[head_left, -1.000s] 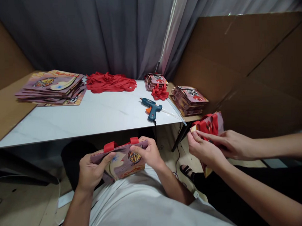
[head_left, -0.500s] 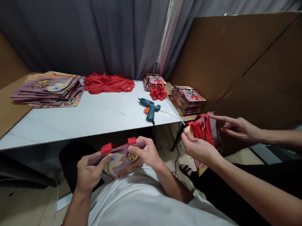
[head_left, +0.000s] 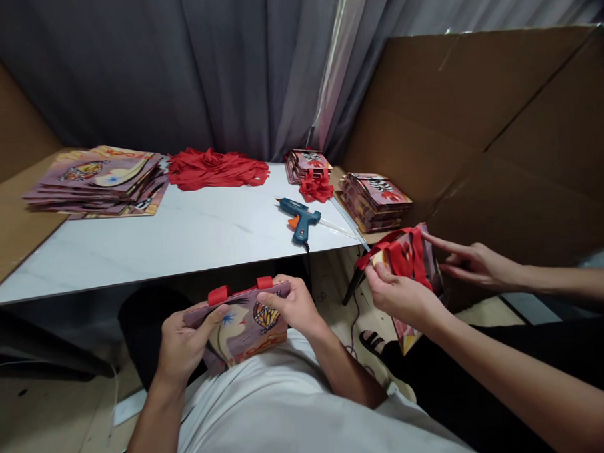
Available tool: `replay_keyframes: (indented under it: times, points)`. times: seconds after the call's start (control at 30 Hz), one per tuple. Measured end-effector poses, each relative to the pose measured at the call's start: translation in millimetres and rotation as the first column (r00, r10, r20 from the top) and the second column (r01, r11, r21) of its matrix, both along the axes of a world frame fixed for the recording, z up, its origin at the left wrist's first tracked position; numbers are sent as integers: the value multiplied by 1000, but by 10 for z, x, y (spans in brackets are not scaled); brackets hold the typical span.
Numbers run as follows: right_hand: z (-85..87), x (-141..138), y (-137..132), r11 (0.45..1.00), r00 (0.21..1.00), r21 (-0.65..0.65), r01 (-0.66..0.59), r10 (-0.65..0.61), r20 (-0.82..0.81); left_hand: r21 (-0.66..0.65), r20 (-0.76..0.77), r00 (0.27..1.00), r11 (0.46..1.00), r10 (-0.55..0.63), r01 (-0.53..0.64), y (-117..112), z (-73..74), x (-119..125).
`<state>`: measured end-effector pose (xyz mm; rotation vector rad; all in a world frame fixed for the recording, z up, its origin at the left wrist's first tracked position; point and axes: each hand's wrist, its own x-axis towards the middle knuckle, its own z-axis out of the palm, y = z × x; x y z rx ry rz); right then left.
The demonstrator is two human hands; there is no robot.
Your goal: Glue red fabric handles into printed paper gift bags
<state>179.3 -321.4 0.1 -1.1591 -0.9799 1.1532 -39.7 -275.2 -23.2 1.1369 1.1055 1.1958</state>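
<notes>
1. Near seven o'clock, just in front of our pale shirt, we hold a butterfly-printed bag [head_left: 251,329]; orange lettering shows on its lower part, but we cannot read it.
2. Close to the dial's centre, a blue hot-glue gun [head_left: 306,218] lies on the white table [head_left: 207,230], its small barrel lettering too tiny for us to make out.
3. Between nine and ten o'clock, a butterfly-printed stack [head_left: 104,182] carries similar orange lettering, unreadable to us.
4. Our bag sits between our hands: the left hand [head_left: 181,342], at eight, is clamped on its left end; the right hand [head_left: 298,307], at six, grips its right end. Both thumbs press the front.
5. Two red ribbon loops [head_left: 218,295] rise from the bag's far edge, between our hands.
6. At ten o'clock we see a red ribbon heap [head_left: 217,168].
7. Between three and four, a co-worker [head_left: 487,352] holds a red-ribboned bag [head_left: 408,258].
</notes>
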Motion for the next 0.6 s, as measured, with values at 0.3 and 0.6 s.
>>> replay_keyframes:
  times: [0.3,0.6]
  points:
    - [-112,-35,32,998,998,9,59,-59,-2,-59,-73,997,998,-21,17,70,-2,57]
    - [-124,-50,21,999,996,25,49,-47,-73,24,-35,999,999,-27,28,48,68,114]
